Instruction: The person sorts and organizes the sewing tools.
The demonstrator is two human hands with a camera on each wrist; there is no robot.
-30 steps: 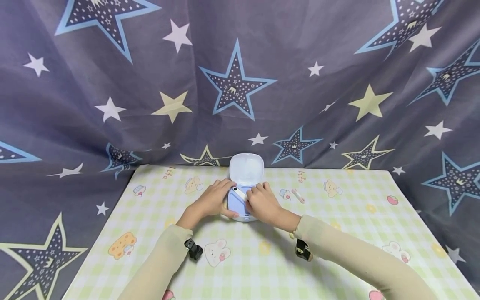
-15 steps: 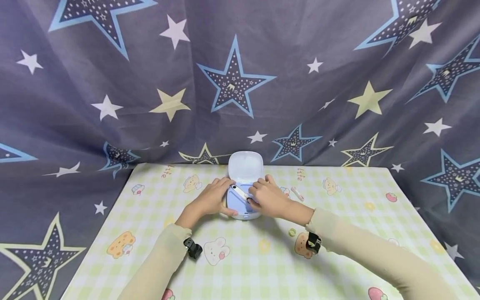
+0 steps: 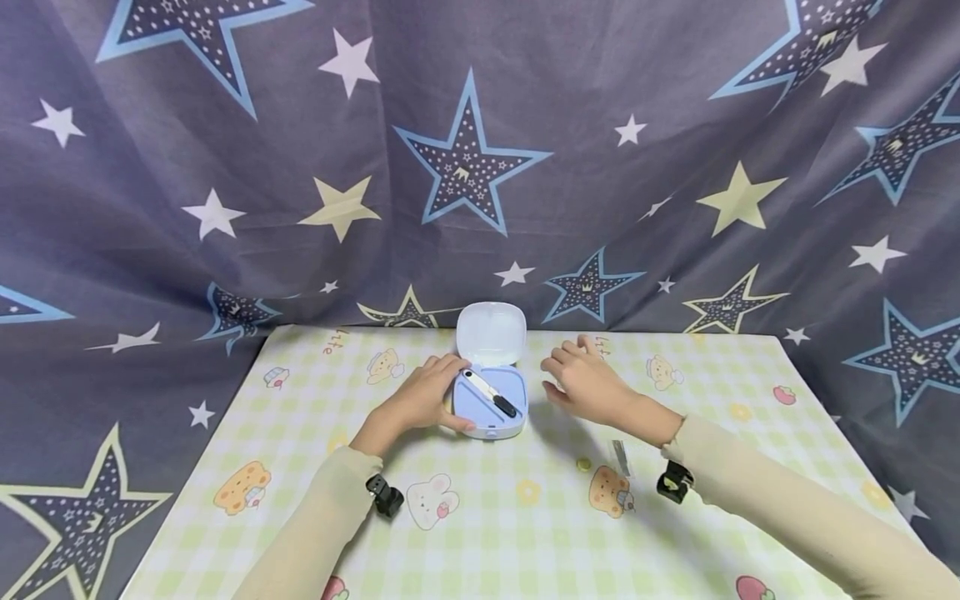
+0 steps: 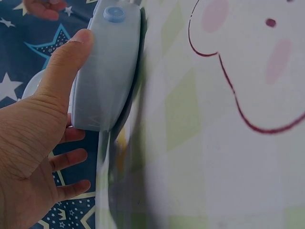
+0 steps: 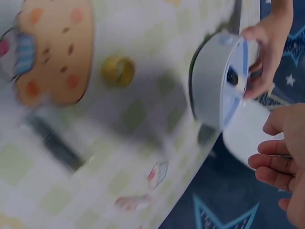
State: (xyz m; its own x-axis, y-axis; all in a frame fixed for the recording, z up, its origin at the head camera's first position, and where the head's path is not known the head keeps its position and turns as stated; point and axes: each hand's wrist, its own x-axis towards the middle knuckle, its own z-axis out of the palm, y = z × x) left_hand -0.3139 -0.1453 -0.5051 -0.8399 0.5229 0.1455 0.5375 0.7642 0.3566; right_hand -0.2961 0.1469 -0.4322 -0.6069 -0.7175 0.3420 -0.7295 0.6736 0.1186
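Note:
My left hand (image 3: 427, 396) holds the left side of a light blue box (image 3: 514, 385) with its white lid (image 3: 491, 333) raised. In the left wrist view, the thumb presses the front wall near a round blue button (image 4: 114, 14), and fingers reach behind. Inside the box, a slim white and black tool (image 3: 489, 393) lies diagonally, a dark round spot at its white end; its kind does not show. My right hand (image 3: 588, 385) hovers right of the box, holding nothing, its fingers loosely bent.
A small yellow-green ring (image 3: 583, 464), like a tape roll, lies front right of the box. Beside it is a clear packet with a grey strip (image 3: 621, 458). A small pink and white stick (image 5: 133, 202) shows in the right wrist view. A star-patterned curtain (image 3: 465, 167) hangs behind the table.
My right hand has let go of the white and black tool, left it in the box and moved off to the right. The clear packet has come into sight. The left hand stays put.

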